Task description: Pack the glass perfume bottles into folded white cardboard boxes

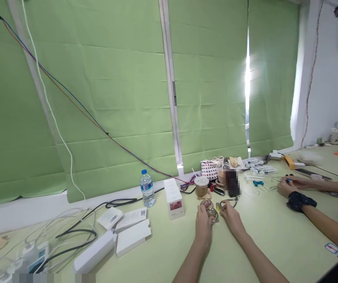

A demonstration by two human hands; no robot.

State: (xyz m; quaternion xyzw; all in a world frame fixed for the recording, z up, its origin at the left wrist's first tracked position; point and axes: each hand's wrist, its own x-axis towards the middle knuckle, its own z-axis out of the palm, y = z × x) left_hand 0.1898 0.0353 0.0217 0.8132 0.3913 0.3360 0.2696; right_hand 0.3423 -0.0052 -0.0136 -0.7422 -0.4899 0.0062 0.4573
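My left hand [203, 225] is closed around a round, shiny metal-and-glass object [212, 214]; a similar round piece [206, 204] shows just above it. To its right, my right hand [230, 217] pinches a small yellow item [217, 206] between thumb and fingers. A dark looped cord [233, 202] lies just beyond my right fingertips. Behind both hands stands a lidded cup [201, 186], with a white box [173, 198] to the left of my left hand.
A water bottle [147, 188], opened white cartons [133, 237] and tangled cables [77, 232] are on the left. Another person's hands [289, 185] work at the right, near blue-handled pieces [258, 183] and syringes [263, 169]. A patterned pouch [209, 169] stands at the back.
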